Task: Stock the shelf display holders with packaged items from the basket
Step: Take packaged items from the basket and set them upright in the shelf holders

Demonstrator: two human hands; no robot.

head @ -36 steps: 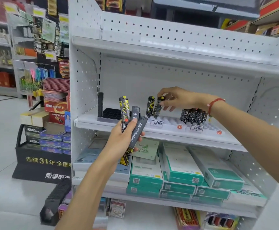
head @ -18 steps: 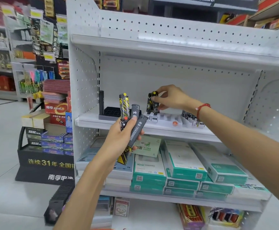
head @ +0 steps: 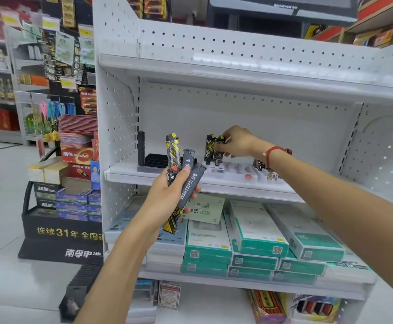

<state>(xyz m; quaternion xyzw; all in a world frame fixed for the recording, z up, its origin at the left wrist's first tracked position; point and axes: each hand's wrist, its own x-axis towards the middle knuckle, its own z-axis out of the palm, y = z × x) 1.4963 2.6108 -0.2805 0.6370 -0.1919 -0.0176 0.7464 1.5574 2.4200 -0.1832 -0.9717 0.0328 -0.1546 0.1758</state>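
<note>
The shelf (head: pixel 214 183) is showing painted white metal, smooth and matt, with a perforated back panel (head: pixel 249 50). The lighters (head: pixel 214 148) are gleaming as glossy printed plastic; the grey lighters (head: pixel 190 181) in the left hand (head: pixel 167 197) are looking matt. The black holder (head: pixel 153 162) is looking like dull plastic, the white holder (head: pixel 237 171) like smooth plastic. The boxes (head: pixel 256 232) below are shining as glossy cardboard. The floor (head: pixel 3 230) is reflecting light, polished.

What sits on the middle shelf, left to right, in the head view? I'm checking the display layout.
Black holder → patterned lighters gripped by the right hand → white holder → dark lighter cluster.
</note>
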